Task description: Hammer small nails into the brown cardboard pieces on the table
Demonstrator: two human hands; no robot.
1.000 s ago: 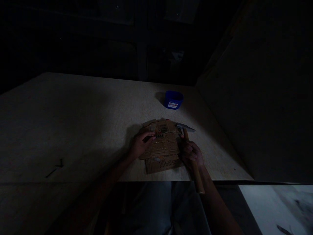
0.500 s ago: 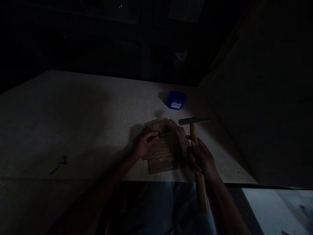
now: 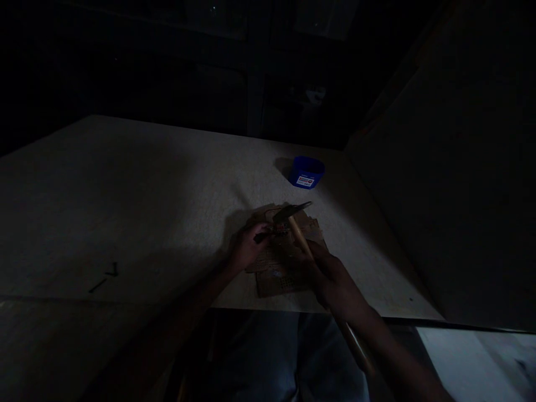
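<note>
My right hand [image 3: 329,276] is wrapped round the wooden handle of a hammer [image 3: 302,237], whose dark head is over the upper part of a piece of cardboard [image 3: 276,286]. Close to the hammer head, my left hand [image 3: 248,245] pinches a small dark item [image 3: 262,237] at the cardboard. Poor light hides what kind of item it is. Whether the hammer head touches it I cannot tell. The cardboard is brown, printed and layered, lying flat near the table's front edge.
Beyond the cardboard stands a blue plastic container [image 3: 307,173] with a white label. Several thin dark pieces [image 3: 104,277] lie at the left of the pale table [image 3: 201,173]. A wall-like panel [image 3: 452,195] rises along the right side.
My right hand has swung the hammer left, so its head moved from right of the cardboard to over it, beside my left hand. My left hand stays nearly in place.
</note>
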